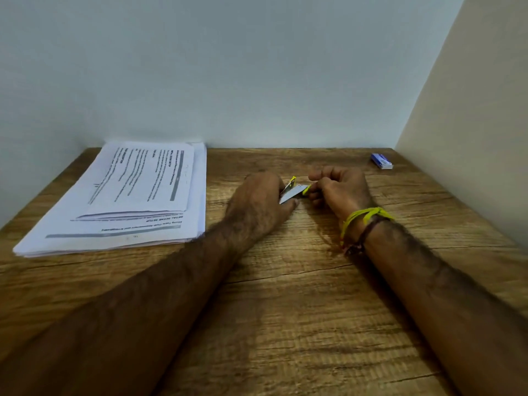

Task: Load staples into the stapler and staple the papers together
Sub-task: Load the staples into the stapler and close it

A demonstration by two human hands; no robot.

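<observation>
Loading is judged under way: the left hand (258, 200) is closed around the opened stapler (291, 190) at mid-table, the right hand (338, 185) pinches its yellow front end, and whether staples are seated cannot be told. One stack of papers (134, 195) lies unstapled at far left. One staple box (382, 161) sits at far right, well apart from the hands.

A wooden table (285, 295) with a strong brown grain fills the lower part of the view and runs back into a corner between two walls. A loose stack of printed papers (137, 195) lies flat on its far left part, the sheets slightly fanned. A small blue and white box (382, 160) lies at the far right, near the side wall, well apart from the papers.
</observation>
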